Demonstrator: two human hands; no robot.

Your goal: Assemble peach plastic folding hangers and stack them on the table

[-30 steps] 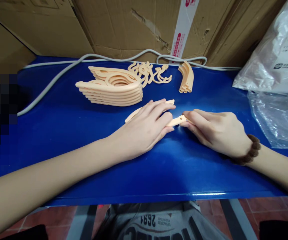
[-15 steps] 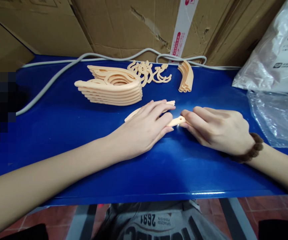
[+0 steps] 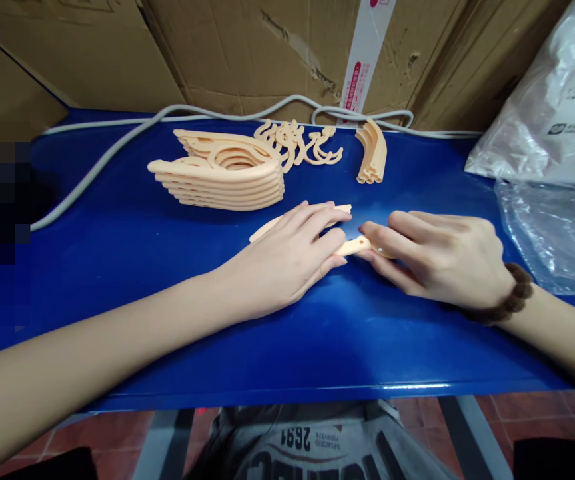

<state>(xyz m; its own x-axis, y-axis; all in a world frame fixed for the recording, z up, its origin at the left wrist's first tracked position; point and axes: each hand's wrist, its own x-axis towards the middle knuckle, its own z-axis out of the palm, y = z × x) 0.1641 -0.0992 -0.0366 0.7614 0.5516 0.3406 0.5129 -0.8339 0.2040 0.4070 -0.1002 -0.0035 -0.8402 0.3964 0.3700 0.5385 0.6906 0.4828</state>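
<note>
Blue tabletop beneath left hand and right hand, fingers of both tight around peach plastic piece

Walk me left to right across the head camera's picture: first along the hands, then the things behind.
Front: left hand, beige piece with a hole, right hand, brown wristband. Behind: beige stack, hooks, curved pieces, plastic bag.

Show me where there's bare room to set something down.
The widest bare patch on the table lies between the left hand, the right hand and the front edge. Another runs from the pale stack to the left forearm. A smaller one separates the curved pieces from the plastic bag. Crowded: the back middle, where stack, hooks and cable sit close.
</note>
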